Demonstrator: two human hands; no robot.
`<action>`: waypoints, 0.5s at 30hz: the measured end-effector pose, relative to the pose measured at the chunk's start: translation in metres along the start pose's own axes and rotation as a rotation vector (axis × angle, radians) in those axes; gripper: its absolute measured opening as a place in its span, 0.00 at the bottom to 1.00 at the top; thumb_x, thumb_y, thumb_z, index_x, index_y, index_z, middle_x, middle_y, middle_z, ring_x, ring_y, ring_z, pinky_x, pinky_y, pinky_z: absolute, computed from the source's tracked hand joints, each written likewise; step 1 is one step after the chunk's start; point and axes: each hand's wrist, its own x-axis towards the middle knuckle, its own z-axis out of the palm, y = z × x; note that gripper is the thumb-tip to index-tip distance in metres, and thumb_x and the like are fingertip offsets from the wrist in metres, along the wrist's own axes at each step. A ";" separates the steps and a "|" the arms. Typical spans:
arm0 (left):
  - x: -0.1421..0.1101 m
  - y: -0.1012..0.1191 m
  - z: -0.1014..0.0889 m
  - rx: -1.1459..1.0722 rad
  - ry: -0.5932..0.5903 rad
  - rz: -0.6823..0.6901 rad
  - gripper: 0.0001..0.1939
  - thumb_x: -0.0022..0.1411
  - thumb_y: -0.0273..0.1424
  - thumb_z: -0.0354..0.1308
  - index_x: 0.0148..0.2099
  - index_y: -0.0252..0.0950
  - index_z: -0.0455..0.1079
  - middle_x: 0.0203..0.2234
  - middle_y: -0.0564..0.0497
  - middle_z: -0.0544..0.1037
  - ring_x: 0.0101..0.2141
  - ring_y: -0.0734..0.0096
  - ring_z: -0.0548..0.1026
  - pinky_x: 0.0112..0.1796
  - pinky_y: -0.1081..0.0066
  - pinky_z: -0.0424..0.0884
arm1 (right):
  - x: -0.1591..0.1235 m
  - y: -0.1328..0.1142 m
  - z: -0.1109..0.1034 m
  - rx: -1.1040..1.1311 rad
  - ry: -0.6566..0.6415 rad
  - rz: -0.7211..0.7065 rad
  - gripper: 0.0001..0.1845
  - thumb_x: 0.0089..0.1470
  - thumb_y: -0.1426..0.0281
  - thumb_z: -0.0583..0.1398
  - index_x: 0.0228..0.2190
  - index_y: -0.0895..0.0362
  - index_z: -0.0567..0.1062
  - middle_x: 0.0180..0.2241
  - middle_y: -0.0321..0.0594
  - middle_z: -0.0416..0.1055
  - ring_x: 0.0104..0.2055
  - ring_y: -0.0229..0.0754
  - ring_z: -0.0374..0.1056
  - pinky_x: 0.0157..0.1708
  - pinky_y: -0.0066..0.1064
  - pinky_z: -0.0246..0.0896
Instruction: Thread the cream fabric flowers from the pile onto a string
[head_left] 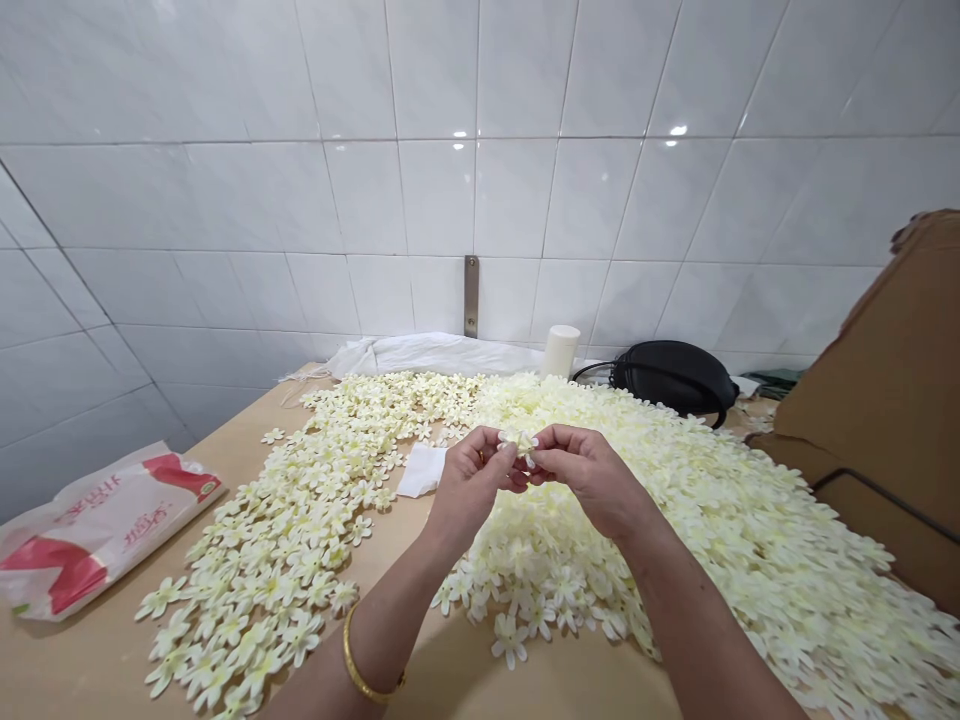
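Note:
My left hand and my right hand meet in the middle of the view, raised above the table. Between their fingertips they pinch a small pale yellow-white artificial flower. Both hands are closed on it; whether it is one flower or more stacked together I cannot tell. Beneath and beyond my hands spreads a large heap of loose flowers, white with pale yellow centres. Another band of flowers lies to the left. A gold bangle circles my left wrist.
A white and red plastic packet lies at the left edge of the tan table. A white paper piece sits near my left hand. Behind the heap are a cream cylindrical container and a black bag. A cardboard box stands right.

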 end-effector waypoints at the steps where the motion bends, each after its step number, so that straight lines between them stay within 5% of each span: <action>1: 0.000 0.000 -0.001 -0.007 0.012 -0.004 0.09 0.48 0.33 0.57 0.27 0.34 0.60 0.17 0.54 0.72 0.19 0.76 0.70 0.27 0.72 0.69 | 0.000 -0.001 -0.002 0.011 -0.013 0.013 0.06 0.33 0.71 0.58 0.16 0.59 0.64 0.15 0.30 0.62 0.20 0.32 0.59 0.27 0.29 0.57; 6: 0.005 -0.007 -0.007 -0.124 0.033 -0.060 0.11 0.45 0.33 0.60 0.26 0.33 0.61 0.18 0.52 0.74 0.19 0.76 0.70 0.25 0.73 0.68 | 0.004 0.002 -0.017 -0.150 0.026 0.002 0.05 0.36 0.69 0.57 0.18 0.58 0.66 0.17 0.32 0.62 0.22 0.35 0.60 0.29 0.32 0.59; 11: 0.010 -0.012 -0.010 -0.182 -0.028 -0.138 0.11 0.45 0.32 0.61 0.25 0.32 0.63 0.19 0.49 0.75 0.19 0.76 0.71 0.25 0.73 0.68 | 0.010 0.010 -0.029 -0.857 0.452 -0.216 0.07 0.41 0.76 0.53 0.23 0.58 0.71 0.28 0.42 0.66 0.30 0.42 0.63 0.32 0.35 0.56; 15: 0.009 -0.011 -0.010 -0.234 -0.045 -0.163 0.12 0.42 0.32 0.63 0.24 0.32 0.63 0.17 0.50 0.75 0.18 0.77 0.70 0.24 0.73 0.68 | 0.009 0.011 -0.023 -0.785 0.301 -0.251 0.09 0.48 0.69 0.52 0.24 0.58 0.72 0.30 0.42 0.67 0.32 0.41 0.63 0.33 0.34 0.55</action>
